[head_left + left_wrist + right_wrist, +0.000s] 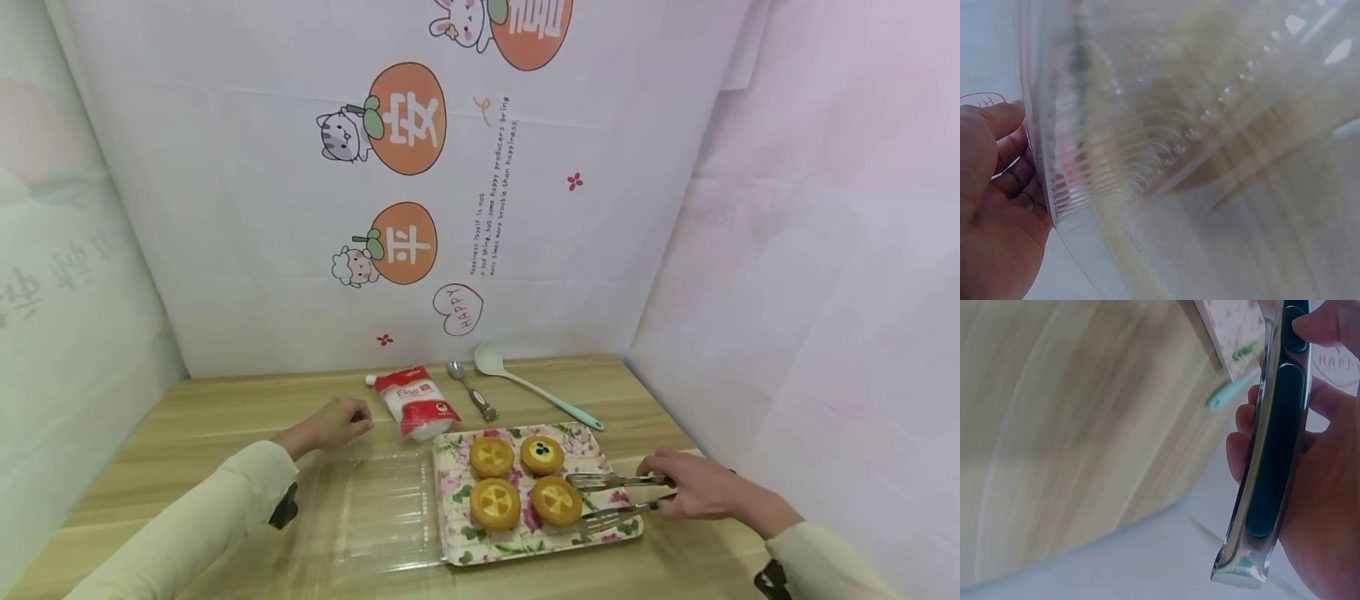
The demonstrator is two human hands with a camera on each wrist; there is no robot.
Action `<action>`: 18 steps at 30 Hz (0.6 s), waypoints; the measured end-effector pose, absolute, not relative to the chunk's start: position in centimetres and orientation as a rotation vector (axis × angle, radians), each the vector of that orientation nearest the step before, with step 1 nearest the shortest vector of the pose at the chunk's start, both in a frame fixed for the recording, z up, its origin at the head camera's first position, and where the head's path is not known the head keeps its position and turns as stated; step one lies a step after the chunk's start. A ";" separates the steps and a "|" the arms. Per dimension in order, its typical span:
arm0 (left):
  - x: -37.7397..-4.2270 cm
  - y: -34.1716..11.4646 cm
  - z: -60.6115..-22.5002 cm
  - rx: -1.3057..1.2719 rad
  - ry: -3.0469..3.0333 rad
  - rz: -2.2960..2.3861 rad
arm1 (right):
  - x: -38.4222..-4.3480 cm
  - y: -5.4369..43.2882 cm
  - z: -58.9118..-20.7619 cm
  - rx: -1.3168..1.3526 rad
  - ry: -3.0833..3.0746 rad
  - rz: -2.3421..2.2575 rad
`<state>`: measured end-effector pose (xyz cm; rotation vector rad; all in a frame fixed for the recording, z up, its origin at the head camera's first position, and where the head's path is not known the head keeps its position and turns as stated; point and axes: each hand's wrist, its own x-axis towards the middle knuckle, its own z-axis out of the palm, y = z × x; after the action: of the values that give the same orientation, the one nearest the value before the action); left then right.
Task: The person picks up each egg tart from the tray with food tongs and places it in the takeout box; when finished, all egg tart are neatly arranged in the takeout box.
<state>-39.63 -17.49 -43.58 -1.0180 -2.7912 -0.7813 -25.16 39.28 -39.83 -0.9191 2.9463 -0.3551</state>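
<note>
Picking up a tart with the metal tongs [611,482] appears to be the step in hand. The right hand [693,483] grips them at the tray's right, their parted tips at the right edge of the near-right egg tart [557,502]; contact is unclear. That tart sits on the floral tray [588,450] with 3 others. At the tray's left, the left hand [341,421] pinches the rim of the clear plastic lid [382,508]. The next move seems to call for advancing the tips around the tart, then squeezing gently to spare its crust.
</note>
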 end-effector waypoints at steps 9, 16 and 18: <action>-39.6 -17.7 -43.6 -1.010 -2.782 -0.783 | -26.0 38.3 -41.1 -0.957 2.952 -0.387; -39.5 -17.6 -43.6 -1.004 -2.758 -0.793 | -26.0 38.4 -40.6 -0.957 3.006 -0.420; -39.3 -17.5 -43.5 -1.014 -2.743 -0.792 | -26.0 37.7 -40.0 -0.931 3.000 -0.474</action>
<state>-39.33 -17.47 -43.54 -1.0143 -2.7430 -0.7920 -25.98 37.69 -40.00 -0.9315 2.9999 -0.4739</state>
